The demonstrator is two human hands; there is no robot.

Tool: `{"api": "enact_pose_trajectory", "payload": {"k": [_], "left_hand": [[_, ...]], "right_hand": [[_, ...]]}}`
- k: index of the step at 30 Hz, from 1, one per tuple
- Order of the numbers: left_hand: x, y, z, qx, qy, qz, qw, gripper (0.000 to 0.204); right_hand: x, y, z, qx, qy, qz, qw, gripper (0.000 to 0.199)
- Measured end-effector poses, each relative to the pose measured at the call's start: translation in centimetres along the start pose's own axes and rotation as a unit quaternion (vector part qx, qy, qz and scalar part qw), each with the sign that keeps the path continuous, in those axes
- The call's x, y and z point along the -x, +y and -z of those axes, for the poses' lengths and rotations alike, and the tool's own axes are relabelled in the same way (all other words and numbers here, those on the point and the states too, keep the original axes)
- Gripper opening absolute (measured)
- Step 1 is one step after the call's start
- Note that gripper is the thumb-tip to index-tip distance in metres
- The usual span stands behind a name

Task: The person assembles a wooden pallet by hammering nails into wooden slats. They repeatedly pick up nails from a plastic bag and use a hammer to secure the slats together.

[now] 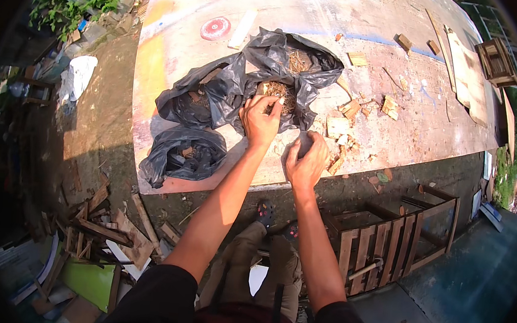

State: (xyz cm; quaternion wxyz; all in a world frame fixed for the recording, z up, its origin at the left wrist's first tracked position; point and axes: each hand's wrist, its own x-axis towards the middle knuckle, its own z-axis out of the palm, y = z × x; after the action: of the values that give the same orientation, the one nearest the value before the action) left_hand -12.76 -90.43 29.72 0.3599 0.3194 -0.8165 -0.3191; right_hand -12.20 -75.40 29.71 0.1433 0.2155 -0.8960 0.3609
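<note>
Straw (278, 90) sits in open black bag (259, 70) on board (176, 46), mid-table. Left hand (260, 120) reaches into bag mouth, fingers pinching straw. Right hand (304, 162) curled shut on bag edge just beside. Second bag (183, 152) lies left, wood scraps (347, 117) right, crate (395, 242) below on ground.

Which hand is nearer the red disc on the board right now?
Left. The left hand is in the black bag's opening, below and right of the red disc. The right hand grips the bag's edge, lower and farther right.
</note>
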Motion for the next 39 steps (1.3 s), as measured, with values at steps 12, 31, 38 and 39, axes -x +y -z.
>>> {"api": "enact_pose_trajectory", "payload": {"k": [12, 31, 38, 39], "left_hand": [[0.3, -0.3, 0.4, 0.075, -0.020, -0.038, 0.996, 0.016], [15.0, 8.1, 8.0, 0.406, -0.313, 0.248, 0.822, 0.020], [28.7, 13.4, 9.1, 0.348, -0.488, 0.333, 0.728, 0.023], [29.4, 13.8, 8.6, 0.331, -0.530, 0.305, 0.719, 0.022]], "right_hand": [[0.0, 0.5, 0.5, -0.027, 0.006, -0.012, 1.000, 0.036], [9.6, 0.5, 13.7, -0.370, 0.041, -0.181, 0.910, 0.034], [19.2, 4.7, 21.3, -0.336, 0.052, -0.362, 0.868, 0.009], [20.4, 5.6, 22.0, -0.342, 0.055, -0.382, 0.857, 0.009]]}}
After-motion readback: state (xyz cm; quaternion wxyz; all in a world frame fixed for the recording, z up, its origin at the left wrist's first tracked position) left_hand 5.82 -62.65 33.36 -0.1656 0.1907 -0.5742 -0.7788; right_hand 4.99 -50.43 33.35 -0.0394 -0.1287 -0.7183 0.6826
